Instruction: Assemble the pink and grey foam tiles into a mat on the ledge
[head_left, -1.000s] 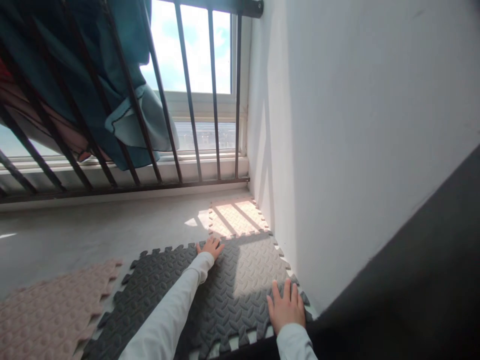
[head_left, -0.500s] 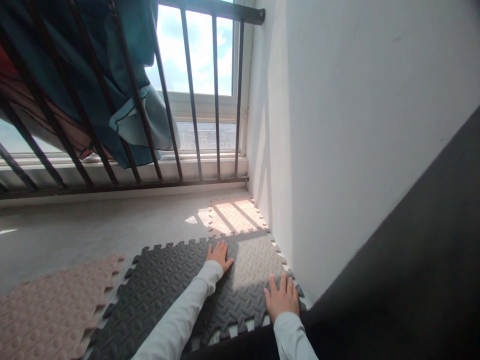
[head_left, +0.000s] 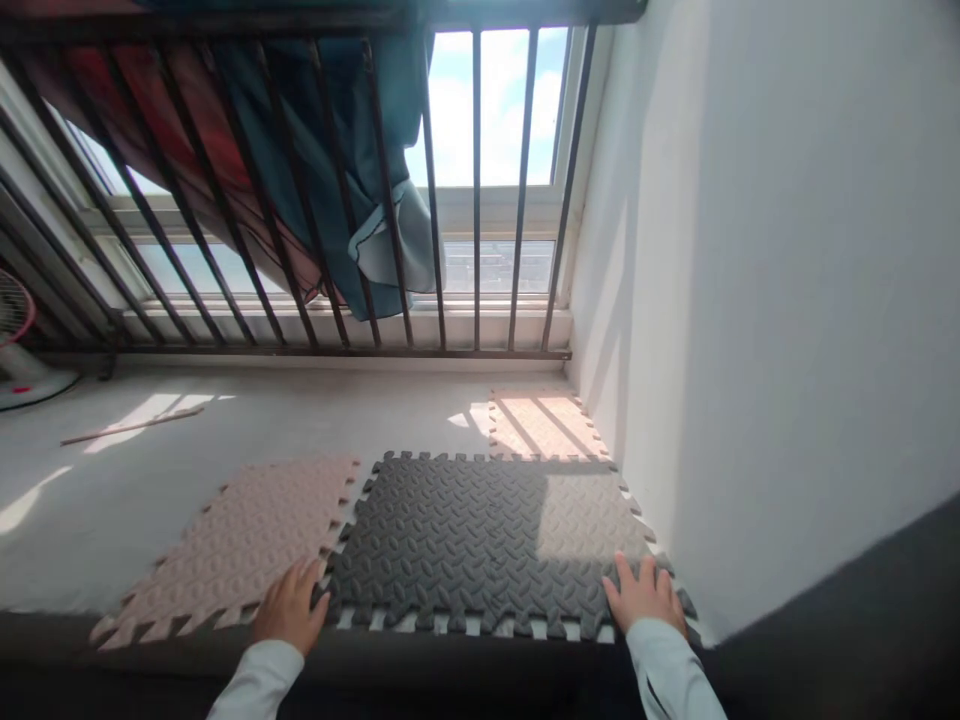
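A dark grey foam mat tile (head_left: 472, 540) with toothed edges lies flat on the pale floor. My right hand (head_left: 646, 592) rests on its near right corner, fingers spread. At the near left, my left hand (head_left: 291, 604) lies over the gap between this grey tile and a pink foam mat tile (head_left: 259, 520), its fingers stretched out and touching the edges. A smaller pink mat piece (head_left: 544, 422) sits beyond the grey tile, against its far right edge. The pink tile on the left stands slightly apart from the grey one.
A white wall (head_left: 780, 280) rises along the right side. Behind the mats, a dark metal railing (head_left: 480, 353) stands before the window, with a blue and red curtain (head_left: 330, 170) hanging there. A fan (head_left: 30, 380) and a thin stick (head_left: 131, 427) are at left. The floor drops off in front.
My left hand has moved from the grey tile's far edge back to its near left corner. My right hand stays at the near right corner. The view has turned left.
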